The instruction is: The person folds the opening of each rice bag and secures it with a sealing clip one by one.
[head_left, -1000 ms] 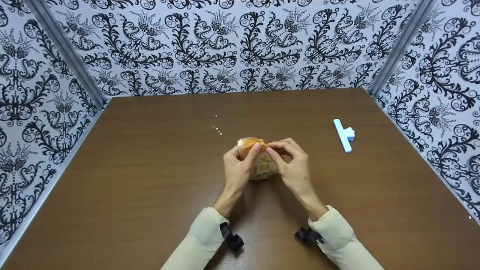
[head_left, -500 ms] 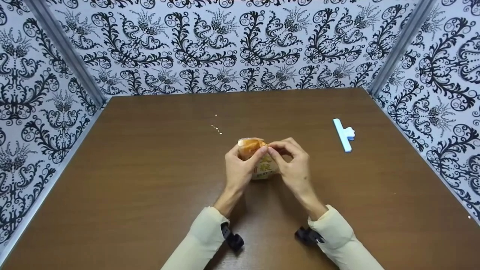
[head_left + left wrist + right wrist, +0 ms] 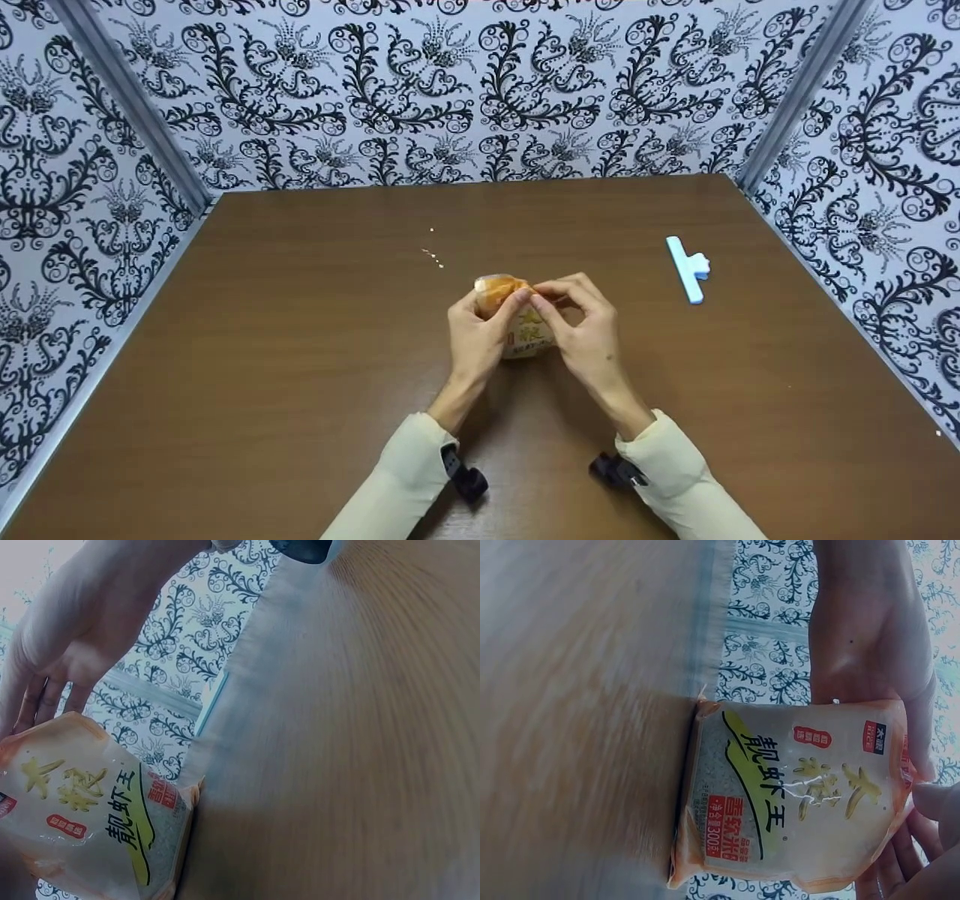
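Logging remotely: I see left-hand grip [image 3: 478, 336] and right-hand grip [image 3: 589, 328] both pinching the top of the rice bag [image 3: 529, 334], which stands upright on the table [image 3: 300, 337], below and between them, neither nearer.

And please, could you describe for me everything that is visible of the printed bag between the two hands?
The bag looks like glossy plastic, whitish with orange edges, printed with gold and black characters, red labels and a yellow-green curved band; pale, grainy contents show near its base. It stands upright on the brown table, its orange top bunched. The left hand and the right hand pinch that top. Whether the top is open or sealed, I cannot tell.
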Demonstrator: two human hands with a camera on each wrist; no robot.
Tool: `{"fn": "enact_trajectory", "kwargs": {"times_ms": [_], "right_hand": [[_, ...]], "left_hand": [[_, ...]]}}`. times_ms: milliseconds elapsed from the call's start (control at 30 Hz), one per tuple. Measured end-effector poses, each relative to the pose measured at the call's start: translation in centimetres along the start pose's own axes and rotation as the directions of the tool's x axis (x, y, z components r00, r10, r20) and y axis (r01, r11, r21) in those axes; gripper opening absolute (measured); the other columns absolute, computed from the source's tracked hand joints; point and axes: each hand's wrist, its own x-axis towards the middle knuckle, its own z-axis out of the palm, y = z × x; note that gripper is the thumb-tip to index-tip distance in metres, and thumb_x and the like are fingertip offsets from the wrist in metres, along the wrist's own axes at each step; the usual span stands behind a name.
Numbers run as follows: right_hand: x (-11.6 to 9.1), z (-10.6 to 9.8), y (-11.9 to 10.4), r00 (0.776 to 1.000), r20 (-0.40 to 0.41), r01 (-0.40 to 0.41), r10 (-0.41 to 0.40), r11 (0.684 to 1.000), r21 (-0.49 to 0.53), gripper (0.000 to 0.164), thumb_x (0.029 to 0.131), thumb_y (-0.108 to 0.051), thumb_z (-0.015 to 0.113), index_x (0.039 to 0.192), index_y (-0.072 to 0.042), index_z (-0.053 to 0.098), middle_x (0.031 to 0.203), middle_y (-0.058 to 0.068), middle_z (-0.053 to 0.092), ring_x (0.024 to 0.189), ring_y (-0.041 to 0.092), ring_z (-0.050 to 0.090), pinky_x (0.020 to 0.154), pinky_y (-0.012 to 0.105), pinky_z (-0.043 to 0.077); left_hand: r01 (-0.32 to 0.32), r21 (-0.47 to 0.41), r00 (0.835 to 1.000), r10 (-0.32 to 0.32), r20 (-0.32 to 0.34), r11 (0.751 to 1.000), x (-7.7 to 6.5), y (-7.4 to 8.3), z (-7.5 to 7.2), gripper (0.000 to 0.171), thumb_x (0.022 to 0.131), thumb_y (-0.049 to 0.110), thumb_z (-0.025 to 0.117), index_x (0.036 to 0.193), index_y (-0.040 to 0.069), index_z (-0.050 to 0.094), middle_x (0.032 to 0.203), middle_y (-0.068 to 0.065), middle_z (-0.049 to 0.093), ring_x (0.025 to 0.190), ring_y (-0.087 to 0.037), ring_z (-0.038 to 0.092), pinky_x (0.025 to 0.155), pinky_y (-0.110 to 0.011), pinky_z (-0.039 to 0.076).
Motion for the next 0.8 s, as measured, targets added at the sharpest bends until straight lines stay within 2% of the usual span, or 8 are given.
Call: {"fn": "enact_trajectory", "kwargs": {"times_ms": [300, 633, 800], "right_hand": [[-0.08, 0.06, -0.03, 1.0, 0.018, 0.022, -0.022, 1.0, 0.006, 0.008, 0.095, -0.015, 0.077, 0.102, -0.011, 0.079, 0.1, 0.004, 0.069, 0.093, 0.013, 0.064, 0.084, 0.021, 0.055], [0.09, 0.02, 0.08, 0.999, 0.009, 0.038, -0.038, 0.999, -0.028, 0.006, 0.094, -0.013, 0.078, 0.099, -0.011, 0.08, 0.094, 0.004, 0.069, 0.088, 0.011, 0.065, 0.081, 0.024, 0.057], [0.04, 0.05, 0.15, 0.998, 0.0, 0.056, -0.056, 0.997, -0.044, 0.005, 0.094, -0.013, 0.078, 0.097, -0.01, 0.08, 0.092, 0.004, 0.069, 0.086, 0.01, 0.064, 0.081, 0.02, 0.054]], "left_hand": [[-0.003, 0.003, 1.0, 0.003, -0.022, 1.0, 0.06, -0.07, 0.07, 0.018, 0.092, 0.008, 0.079, 0.105, -0.003, 0.077, 0.097, -0.019, 0.079, 0.076, -0.006, 0.07, 0.068, -0.022, 0.056], [-0.017, -0.004, 0.999, 0.017, -0.039, 1.0, 0.16, 0.0, 0.14, 0.018, 0.092, 0.007, 0.079, 0.104, -0.005, 0.077, 0.097, -0.02, 0.08, 0.077, -0.006, 0.072, 0.069, -0.022, 0.057], [-0.014, 0.011, 0.998, 0.015, -0.057, 1.0, 0.09, -0.08, 0.12, 0.018, 0.091, 0.008, 0.08, 0.103, -0.006, 0.077, 0.093, -0.019, 0.08, 0.074, -0.005, 0.07, 0.067, -0.022, 0.056]]}}
